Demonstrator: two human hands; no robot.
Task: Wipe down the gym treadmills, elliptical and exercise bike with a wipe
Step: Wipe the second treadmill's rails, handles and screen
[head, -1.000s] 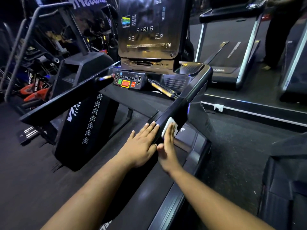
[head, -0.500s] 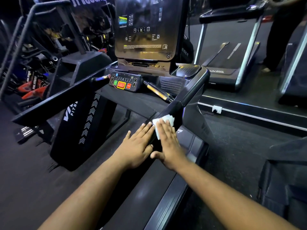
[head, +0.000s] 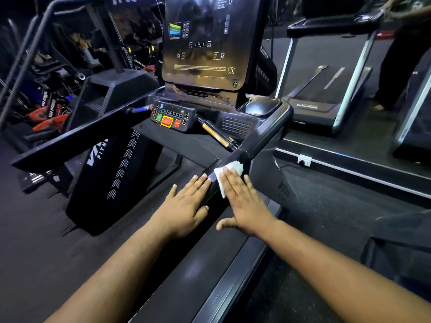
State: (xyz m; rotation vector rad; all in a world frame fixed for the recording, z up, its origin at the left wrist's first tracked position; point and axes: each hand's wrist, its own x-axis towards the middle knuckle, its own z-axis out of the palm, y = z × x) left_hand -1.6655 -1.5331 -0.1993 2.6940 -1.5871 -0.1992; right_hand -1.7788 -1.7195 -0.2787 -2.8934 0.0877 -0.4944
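Step in hand: wiping black treadmill's right handrail (head: 261, 138). Right hand (head: 242, 201), fingers flat & straight, presses folded white wipe (head: 229, 170) onto rail's lower end. Left hand (head: 186, 206) lies flat beside it, holding nothing. Next, prob.: slide wipe up rail twd console w/ steady pressure.

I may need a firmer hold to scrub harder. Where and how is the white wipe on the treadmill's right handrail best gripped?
Probably at the free folded corner of the wipe, which sticks out ahead of the right hand up the handrail. The flat fingers pin the rest, so curl them over that front edge from above, thumb coming under from the inner side. The left hand lies flat alongside.
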